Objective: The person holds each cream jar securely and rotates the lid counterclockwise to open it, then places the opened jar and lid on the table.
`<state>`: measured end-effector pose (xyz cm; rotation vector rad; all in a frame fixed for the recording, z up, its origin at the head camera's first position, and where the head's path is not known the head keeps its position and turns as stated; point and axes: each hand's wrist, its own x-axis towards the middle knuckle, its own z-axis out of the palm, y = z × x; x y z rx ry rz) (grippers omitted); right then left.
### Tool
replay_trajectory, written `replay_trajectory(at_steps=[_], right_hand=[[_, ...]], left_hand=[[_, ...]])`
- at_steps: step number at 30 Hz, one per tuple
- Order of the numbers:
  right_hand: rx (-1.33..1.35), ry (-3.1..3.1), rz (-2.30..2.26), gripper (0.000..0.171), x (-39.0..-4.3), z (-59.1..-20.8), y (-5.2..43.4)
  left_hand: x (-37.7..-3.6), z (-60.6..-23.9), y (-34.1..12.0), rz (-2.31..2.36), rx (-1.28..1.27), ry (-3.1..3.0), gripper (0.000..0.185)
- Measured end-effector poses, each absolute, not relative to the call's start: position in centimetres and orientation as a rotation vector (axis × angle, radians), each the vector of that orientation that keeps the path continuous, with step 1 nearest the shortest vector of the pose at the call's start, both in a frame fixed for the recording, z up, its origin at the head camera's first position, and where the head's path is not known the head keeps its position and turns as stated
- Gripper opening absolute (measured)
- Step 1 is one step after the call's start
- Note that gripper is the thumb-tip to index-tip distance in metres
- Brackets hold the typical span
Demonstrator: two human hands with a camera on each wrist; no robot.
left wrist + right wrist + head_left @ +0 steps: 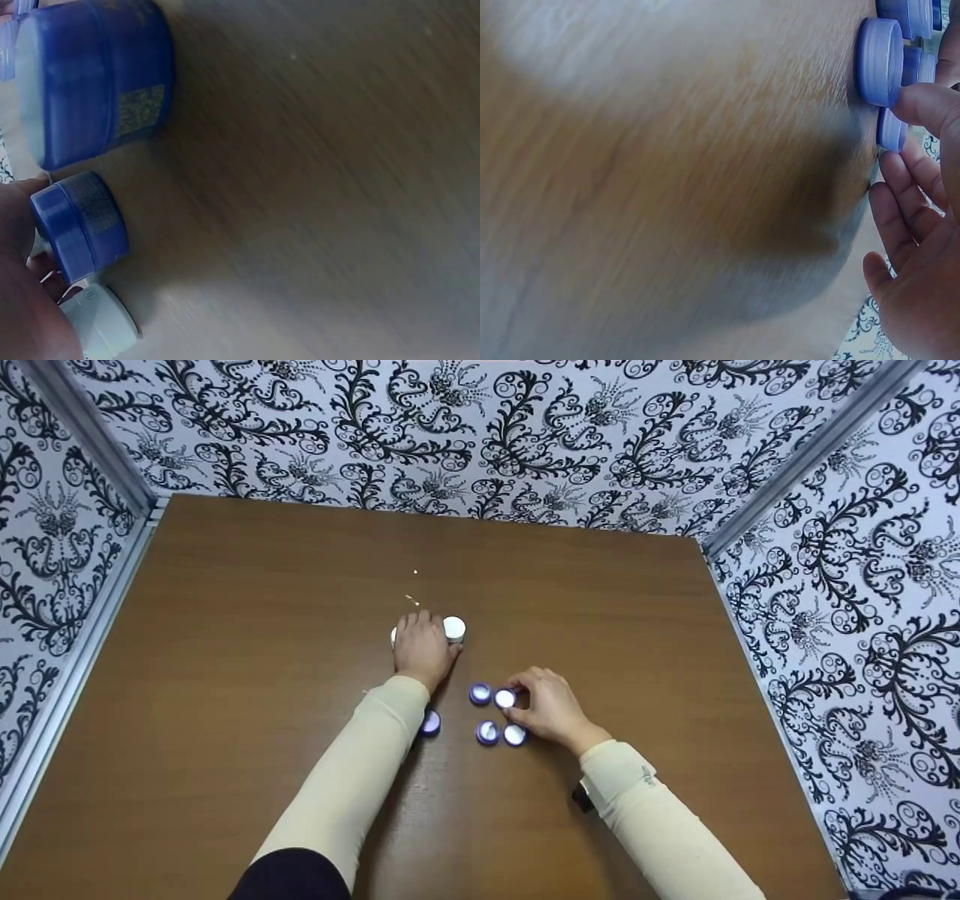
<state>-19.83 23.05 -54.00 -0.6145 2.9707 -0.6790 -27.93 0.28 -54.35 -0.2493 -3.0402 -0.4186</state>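
Under the curled fingers of the left hand [422, 649], far out on the brown wooden table [225, 660], sit small round white jars: one white-lidded jar [454, 628] shows just right of the knuckles, and the edge of another white jar [394, 636] peeks out at the left of them. Whether those fingers actually clasp a jar cannot be told from the head view; the left wrist view shows a small blue jar [79, 223] and a white one [101, 324] just beside the palm. Nearer the body, the right hand [547, 706] pinches a small blue jar with a white top [505, 698] between thumb and fingertips. Just left of those fingertips stands a second blue jar [480, 693]; below them stand two more [487, 732] [514, 734], close together. Another blue jar [430, 723] lies against the left sleeve [360, 765].
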Motion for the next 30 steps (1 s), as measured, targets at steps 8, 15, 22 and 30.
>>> replay_trajectory(at_steps=[8,15,22,30], right_hand=[[-0.618,2.983,-0.686,0.033,-19.9,-54.2,22.9],[-0.606,2.981,-0.671,0.033,-19.9,-54.3,23.1],[-0.614,2.976,-0.675,0.034,-19.9,-54.2,23.1],[-0.632,2.972,-0.665,0.035,-19.9,-54.0,23.2]], left_hand=[[-27.9,-54.4,0.2,-0.439,-0.248,-3.014,0.058],[-27.8,-54.4,0.3,-0.511,-0.304,-2.959,0.052],[-26.8,-53.8,0.0,-0.655,-0.411,-2.816,0.041],[-25.1,-53.3,-0.2,-0.758,-0.488,-2.735,0.037]])
